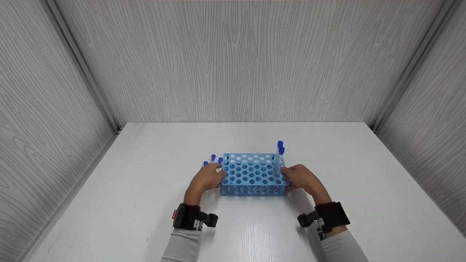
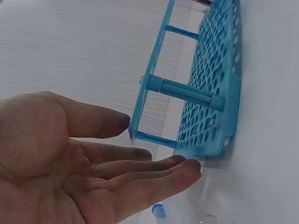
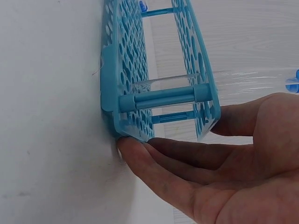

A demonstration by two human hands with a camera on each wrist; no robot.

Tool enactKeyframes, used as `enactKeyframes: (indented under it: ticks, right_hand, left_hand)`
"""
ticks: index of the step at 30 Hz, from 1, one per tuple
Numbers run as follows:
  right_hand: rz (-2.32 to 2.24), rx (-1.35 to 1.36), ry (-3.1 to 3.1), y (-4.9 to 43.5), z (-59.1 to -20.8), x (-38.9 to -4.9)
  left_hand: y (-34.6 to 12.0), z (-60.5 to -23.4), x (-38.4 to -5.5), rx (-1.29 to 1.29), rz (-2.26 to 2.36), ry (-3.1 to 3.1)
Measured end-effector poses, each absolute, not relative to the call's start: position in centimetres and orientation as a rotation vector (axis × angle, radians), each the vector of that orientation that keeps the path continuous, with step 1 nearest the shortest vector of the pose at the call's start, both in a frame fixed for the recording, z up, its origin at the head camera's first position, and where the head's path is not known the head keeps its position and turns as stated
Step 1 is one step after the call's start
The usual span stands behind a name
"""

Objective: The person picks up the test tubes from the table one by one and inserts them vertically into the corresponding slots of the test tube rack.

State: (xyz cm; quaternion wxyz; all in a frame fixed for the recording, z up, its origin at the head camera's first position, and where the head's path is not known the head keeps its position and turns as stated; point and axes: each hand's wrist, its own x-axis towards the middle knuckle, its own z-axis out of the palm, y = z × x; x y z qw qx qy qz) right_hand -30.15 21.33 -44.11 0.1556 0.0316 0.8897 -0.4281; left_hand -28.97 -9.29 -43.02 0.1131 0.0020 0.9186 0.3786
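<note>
A blue test tube rack (image 1: 251, 174) with rows of round holes stands on the white table between both hands. At its left end is my left hand (image 1: 208, 177), fingers nearly straight, the thumb tip close to the upper plate in the left wrist view; whether it touches cannot be told. My right hand (image 1: 301, 177) holds the right end, with its thumb at the upper plate and its fingers (image 3: 154, 170) by the lower plate. Two clear test tubes (image 1: 277, 163) with blue caps stand upright near that end. More blue-capped tubes (image 1: 213, 157) are beside the left hand, their bodies partly hidden.
The white tabletop (image 1: 145, 182) stretches around the rack. Behind it rises a pale wood-grain wall (image 1: 233, 62), with side panels to the left and right. Each wrist wears a black strap with a camera mount.
</note>
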Motion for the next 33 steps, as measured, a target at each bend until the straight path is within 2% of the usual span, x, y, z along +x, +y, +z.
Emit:
enactKeyframes:
  ticks: [13, 22, 33]
  right_hand:
    - [-1.213, 0.085, 2.565, 21.3, -43.9, -30.1]
    - [-1.192, 0.080, 2.576, 21.3, -43.7, -30.1]
    - [-1.214, 0.083, 2.566, 21.2, -43.9, -30.2]
  left_hand:
    - [-10.7, -42.9, -29.6, -0.208, 1.583, 2.786]
    - [-12.1, -43.0, -29.6, -0.248, 1.312, 3.036]
    - [-12.7, -44.4, -29.6, -0.267, 1.117, 3.020]
